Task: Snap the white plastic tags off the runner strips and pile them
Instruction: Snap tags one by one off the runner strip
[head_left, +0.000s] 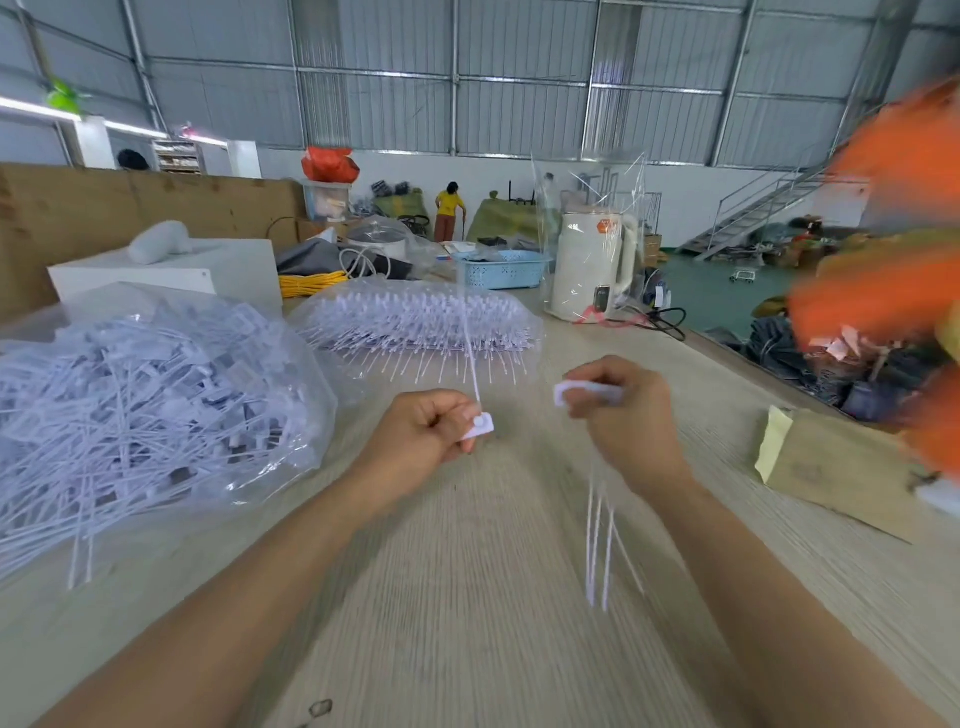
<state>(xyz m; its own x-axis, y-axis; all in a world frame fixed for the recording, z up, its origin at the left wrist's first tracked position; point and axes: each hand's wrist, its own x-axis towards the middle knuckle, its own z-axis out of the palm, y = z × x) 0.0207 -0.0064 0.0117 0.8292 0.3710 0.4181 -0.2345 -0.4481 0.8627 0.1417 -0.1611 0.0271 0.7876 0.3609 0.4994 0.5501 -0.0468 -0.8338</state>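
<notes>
The left hand (431, 426) pinched one flat white plastic tag (479, 427), the right hand (618, 410), at three o'clock, clamped the thin white runner strip (587, 393), apparently pulling apart to snap.

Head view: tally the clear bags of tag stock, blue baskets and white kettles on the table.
Clear bags of tag stock: 2
Blue baskets: 1
White kettles: 1
Total: 4
</notes>
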